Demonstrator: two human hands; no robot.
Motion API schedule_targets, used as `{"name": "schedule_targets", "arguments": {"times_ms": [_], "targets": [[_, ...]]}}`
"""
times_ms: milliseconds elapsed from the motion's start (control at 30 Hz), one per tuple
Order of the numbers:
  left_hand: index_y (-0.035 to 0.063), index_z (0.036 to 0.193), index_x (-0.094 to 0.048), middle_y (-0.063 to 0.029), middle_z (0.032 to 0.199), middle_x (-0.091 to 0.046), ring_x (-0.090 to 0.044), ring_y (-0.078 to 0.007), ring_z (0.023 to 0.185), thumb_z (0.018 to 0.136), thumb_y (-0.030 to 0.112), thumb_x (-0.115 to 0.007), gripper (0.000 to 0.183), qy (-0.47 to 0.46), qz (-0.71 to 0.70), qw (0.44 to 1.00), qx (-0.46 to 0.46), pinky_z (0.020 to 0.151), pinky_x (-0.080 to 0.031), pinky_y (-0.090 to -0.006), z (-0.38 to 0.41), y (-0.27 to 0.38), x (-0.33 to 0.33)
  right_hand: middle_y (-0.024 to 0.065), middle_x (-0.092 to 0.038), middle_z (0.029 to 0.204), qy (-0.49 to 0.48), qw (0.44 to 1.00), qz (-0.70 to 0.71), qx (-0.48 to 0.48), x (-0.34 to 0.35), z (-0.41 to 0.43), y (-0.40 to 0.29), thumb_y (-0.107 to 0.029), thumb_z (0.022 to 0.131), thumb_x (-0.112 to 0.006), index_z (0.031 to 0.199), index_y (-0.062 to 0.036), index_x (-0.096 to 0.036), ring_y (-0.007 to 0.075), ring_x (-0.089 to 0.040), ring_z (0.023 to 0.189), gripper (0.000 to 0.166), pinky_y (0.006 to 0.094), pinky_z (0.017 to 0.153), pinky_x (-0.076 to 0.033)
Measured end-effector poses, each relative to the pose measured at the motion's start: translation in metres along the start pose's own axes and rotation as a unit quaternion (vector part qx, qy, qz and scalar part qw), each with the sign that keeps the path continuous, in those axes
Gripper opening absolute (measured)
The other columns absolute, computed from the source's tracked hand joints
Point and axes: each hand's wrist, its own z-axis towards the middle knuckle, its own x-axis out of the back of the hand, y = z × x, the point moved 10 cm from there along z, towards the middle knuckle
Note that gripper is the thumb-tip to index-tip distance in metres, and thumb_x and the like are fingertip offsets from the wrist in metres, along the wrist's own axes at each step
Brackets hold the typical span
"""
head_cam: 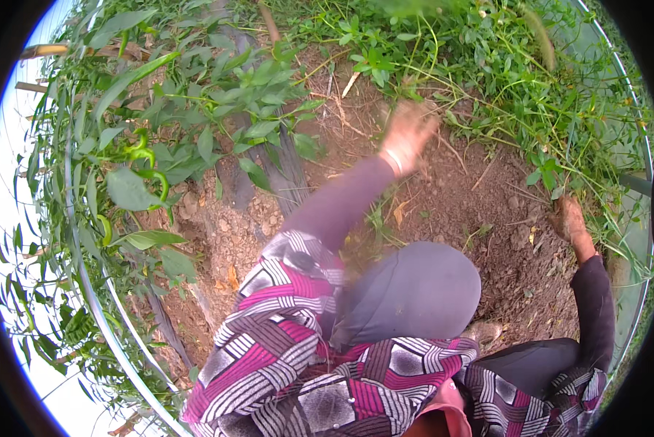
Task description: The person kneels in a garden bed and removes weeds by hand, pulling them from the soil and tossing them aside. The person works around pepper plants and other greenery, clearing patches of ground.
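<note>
My left hand, blurred by motion, hangs over the brown soil at the near edge of a patch of leafy green weeds. Its fingers look spread, but blur hides whether anything is between them. Over on the right, my soil-covered right hand is low against the weed stems. Leaves partly cover its fingertips, so its grip is unclear. Loose dry stalks lie on the ground beyond my left wrist.
Pepper plants with curled green peppers grow at left, beside dark plastic mulch film. A curved metal hoop stands by them. Greenish sheeting borders the right side. My grey-clad knee is between my arms.
</note>
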Motion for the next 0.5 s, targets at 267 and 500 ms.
{"name": "schedule_targets", "arguments": {"times_ms": [267,500], "targets": [[0.006,0.131,-0.016,-0.0219,0.104,-0.053,-0.057,-0.0293,0.088,0.073,0.025,-0.064,0.077,-0.186,-0.114,0.882,0.417,0.073,-0.047,-0.0394,-0.098,-0.21,-0.086,0.0126,-0.04,0.071,-0.041,0.983,0.164,-0.071,-0.008,0.004,0.012,-0.009,0.064,-0.066,0.078,-0.0033,-0.039,0.0305,-0.041,0.07,0.031,0.0383,0.064,-0.036],[0.0114,0.121,-0.046,-0.0201,0.066,-0.055,-0.057,-0.0347,0.062,0.078,0.002,-0.043,0.045,-0.272,-0.144,0.923,0.23,0.06,-0.047,-0.0414,-0.199,-0.047,-0.002,0.0117,-0.04,0.073,-0.018,0.98,0.185,-0.072,-0.022,0.001,0.019,-0.007,0.065,-0.065,0.08,-0.0024,-0.041,0.0293,-0.042,0.071,0.029,0.0371,0.064,-0.036]]}}
